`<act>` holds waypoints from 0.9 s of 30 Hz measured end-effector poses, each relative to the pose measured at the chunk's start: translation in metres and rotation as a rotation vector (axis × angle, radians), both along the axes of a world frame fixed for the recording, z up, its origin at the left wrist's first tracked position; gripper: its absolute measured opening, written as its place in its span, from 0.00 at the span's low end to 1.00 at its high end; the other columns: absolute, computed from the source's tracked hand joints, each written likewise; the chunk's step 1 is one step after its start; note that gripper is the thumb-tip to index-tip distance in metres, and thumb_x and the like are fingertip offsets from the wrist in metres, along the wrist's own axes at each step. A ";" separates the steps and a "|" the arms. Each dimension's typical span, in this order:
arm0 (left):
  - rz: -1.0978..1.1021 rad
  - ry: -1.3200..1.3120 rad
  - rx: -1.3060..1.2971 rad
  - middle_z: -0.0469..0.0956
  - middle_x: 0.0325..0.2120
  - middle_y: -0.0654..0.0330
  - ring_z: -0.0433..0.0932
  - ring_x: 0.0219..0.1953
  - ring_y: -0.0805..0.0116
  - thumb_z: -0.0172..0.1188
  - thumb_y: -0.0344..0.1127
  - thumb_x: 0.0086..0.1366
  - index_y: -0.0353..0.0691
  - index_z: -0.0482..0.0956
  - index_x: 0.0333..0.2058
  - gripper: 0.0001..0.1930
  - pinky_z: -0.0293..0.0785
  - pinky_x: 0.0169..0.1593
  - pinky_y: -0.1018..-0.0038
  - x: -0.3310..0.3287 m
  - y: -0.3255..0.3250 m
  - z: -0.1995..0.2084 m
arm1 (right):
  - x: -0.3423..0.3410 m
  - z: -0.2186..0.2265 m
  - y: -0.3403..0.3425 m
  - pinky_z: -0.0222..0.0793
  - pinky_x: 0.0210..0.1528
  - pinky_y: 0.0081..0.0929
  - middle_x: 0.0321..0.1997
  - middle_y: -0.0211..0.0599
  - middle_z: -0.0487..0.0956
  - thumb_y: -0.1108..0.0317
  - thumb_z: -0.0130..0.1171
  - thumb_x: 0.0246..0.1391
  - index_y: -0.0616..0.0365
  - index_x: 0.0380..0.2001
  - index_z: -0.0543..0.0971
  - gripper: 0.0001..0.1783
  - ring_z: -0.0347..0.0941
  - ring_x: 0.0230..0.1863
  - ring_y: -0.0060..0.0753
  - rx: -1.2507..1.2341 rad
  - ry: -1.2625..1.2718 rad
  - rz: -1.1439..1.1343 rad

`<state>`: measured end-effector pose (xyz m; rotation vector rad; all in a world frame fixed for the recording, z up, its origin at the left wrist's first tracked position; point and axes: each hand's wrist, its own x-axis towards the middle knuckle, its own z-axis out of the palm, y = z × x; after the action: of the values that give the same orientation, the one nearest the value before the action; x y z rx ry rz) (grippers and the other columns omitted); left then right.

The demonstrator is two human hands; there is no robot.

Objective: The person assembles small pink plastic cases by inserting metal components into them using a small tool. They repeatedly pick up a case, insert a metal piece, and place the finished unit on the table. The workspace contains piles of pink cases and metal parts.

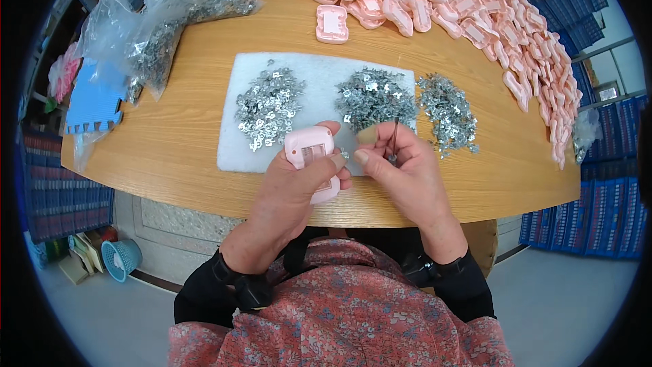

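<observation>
My left hand (292, 180) is closed round a pink plastic casing (309, 141), its thumb lying across the recessed middle. My right hand (411, 173) is held just right of it, thumb and index finger close together. A thin dark rod-like tool (395, 136) stands up among its fingers; its exact kind is unclear. What looks like a tan covering (367, 135) wraps the index fingertip. Beside the casing, between the two hands, shows a small shiny metal piece (345, 154). Whether the right fingertips also pinch a metal piece is hidden.
On a white foam sheet (316, 71) lie two heaps of small metal plates, left (268, 105) and right (377, 95). A third heap (448, 112) lies on the wooden table (183, 136). Many pink casings (468, 7) are piled at far right. Plastic bags of metal parts (163, 34) lie far left.
</observation>
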<state>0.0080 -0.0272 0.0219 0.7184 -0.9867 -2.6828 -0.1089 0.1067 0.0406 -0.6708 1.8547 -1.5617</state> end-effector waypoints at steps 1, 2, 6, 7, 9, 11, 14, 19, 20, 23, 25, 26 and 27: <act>-0.012 0.005 -0.001 0.76 0.37 0.61 0.79 0.34 0.72 0.61 0.27 0.64 0.34 0.69 0.57 0.23 0.80 0.40 0.74 0.000 0.001 0.000 | -0.001 -0.001 0.005 0.69 0.38 0.17 0.35 0.30 0.77 0.74 0.62 0.58 0.66 0.37 0.77 0.07 0.71 0.34 0.14 0.046 0.034 0.014; -0.023 0.010 -0.002 0.76 0.37 0.61 0.79 0.34 0.72 0.61 0.27 0.64 0.34 0.68 0.57 0.23 0.80 0.40 0.74 0.000 0.002 0.000 | 0.002 -0.001 0.006 0.70 0.37 0.16 0.34 0.29 0.76 0.74 0.62 0.58 0.66 0.37 0.76 0.07 0.71 0.34 0.13 0.018 0.016 0.018; -0.092 0.005 0.021 0.77 0.37 0.61 0.79 0.34 0.72 0.61 0.28 0.64 0.34 0.68 0.58 0.24 0.80 0.39 0.74 -0.002 0.003 0.000 | 0.010 -0.003 0.008 0.70 0.35 0.14 0.29 0.24 0.74 0.75 0.60 0.59 0.64 0.35 0.76 0.05 0.75 0.34 0.13 -0.093 -0.082 0.006; -0.116 -0.008 0.021 0.77 0.37 0.60 0.80 0.34 0.72 0.62 0.28 0.64 0.34 0.68 0.58 0.24 0.80 0.39 0.74 -0.003 0.004 0.001 | 0.009 -0.005 0.009 0.70 0.35 0.14 0.29 0.23 0.74 0.75 0.59 0.59 0.64 0.35 0.75 0.04 0.76 0.34 0.13 -0.088 -0.094 -0.001; -0.162 -0.034 0.022 0.77 0.37 0.60 0.80 0.34 0.71 0.62 0.29 0.64 0.34 0.68 0.58 0.24 0.80 0.39 0.74 -0.004 0.005 0.004 | 0.007 -0.005 0.011 0.70 0.35 0.13 0.29 0.22 0.74 0.75 0.58 0.60 0.64 0.35 0.76 0.03 0.75 0.34 0.12 -0.080 -0.124 0.003; -0.164 -0.028 0.038 0.78 0.37 0.59 0.80 0.34 0.71 0.61 0.29 0.64 0.34 0.68 0.58 0.24 0.80 0.39 0.73 -0.004 0.008 0.002 | 0.006 0.002 0.011 0.69 0.34 0.13 0.29 0.21 0.73 0.75 0.57 0.60 0.63 0.35 0.76 0.02 0.73 0.32 0.11 -0.076 -0.160 0.031; -0.154 -0.019 0.023 0.78 0.38 0.58 0.80 0.36 0.70 0.60 0.30 0.65 0.35 0.68 0.58 0.23 0.81 0.40 0.70 -0.005 0.009 -0.006 | 0.004 0.003 0.012 0.65 0.33 0.13 0.29 0.20 0.72 0.75 0.57 0.60 0.63 0.37 0.76 0.03 0.67 0.30 0.10 -0.038 -0.190 0.054; -0.042 0.029 0.049 0.77 0.35 0.59 0.78 0.36 0.69 0.57 0.32 0.67 0.36 0.65 0.59 0.24 0.82 0.43 0.63 -0.012 -0.003 -0.005 | -0.009 -0.014 0.022 0.64 0.33 0.15 0.29 0.19 0.72 0.75 0.59 0.58 0.62 0.38 0.76 0.05 0.64 0.30 0.11 -0.036 0.063 -0.077; -0.026 0.039 0.034 0.77 0.35 0.59 0.78 0.36 0.69 0.57 0.33 0.67 0.36 0.65 0.59 0.24 0.81 0.43 0.63 -0.011 -0.005 -0.004 | -0.010 -0.014 0.025 0.64 0.34 0.15 0.29 0.19 0.72 0.75 0.59 0.58 0.62 0.38 0.76 0.05 0.65 0.30 0.11 -0.028 0.068 -0.103; 0.018 0.068 -0.010 0.77 0.35 0.59 0.78 0.36 0.69 0.58 0.34 0.67 0.36 0.66 0.59 0.24 0.80 0.43 0.64 -0.006 -0.011 0.001 | -0.012 -0.014 0.034 0.66 0.31 0.19 0.26 0.26 0.71 0.76 0.61 0.55 0.61 0.35 0.77 0.05 0.68 0.27 0.17 0.119 0.241 -0.034; 0.047 0.091 -0.044 0.77 0.34 0.59 0.78 0.36 0.70 0.58 0.35 0.67 0.36 0.65 0.59 0.24 0.80 0.42 0.65 -0.002 -0.017 0.003 | -0.008 -0.012 0.037 0.68 0.30 0.23 0.26 0.31 0.72 0.75 0.62 0.53 0.60 0.35 0.78 0.06 0.71 0.27 0.25 0.195 0.387 0.073; 0.048 0.086 -0.055 0.76 0.34 0.59 0.77 0.36 0.70 0.58 0.35 0.67 0.36 0.65 0.59 0.24 0.80 0.41 0.65 0.000 -0.018 0.002 | -0.003 -0.008 0.036 0.69 0.30 0.26 0.26 0.34 0.73 0.74 0.63 0.52 0.59 0.35 0.78 0.06 0.72 0.27 0.30 0.216 0.479 0.141; 0.048 0.081 -0.066 0.76 0.34 0.60 0.77 0.36 0.70 0.58 0.35 0.67 0.36 0.65 0.59 0.25 0.79 0.41 0.66 0.003 -0.019 0.001 | 0.003 -0.006 0.035 0.70 0.30 0.29 0.26 0.37 0.73 0.73 0.64 0.51 0.58 0.35 0.79 0.07 0.74 0.27 0.35 0.237 0.570 0.210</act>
<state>0.0111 -0.0463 0.0233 0.6076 -1.0196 -2.6024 -0.1057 0.1413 0.0350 -1.2457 2.2341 -1.0566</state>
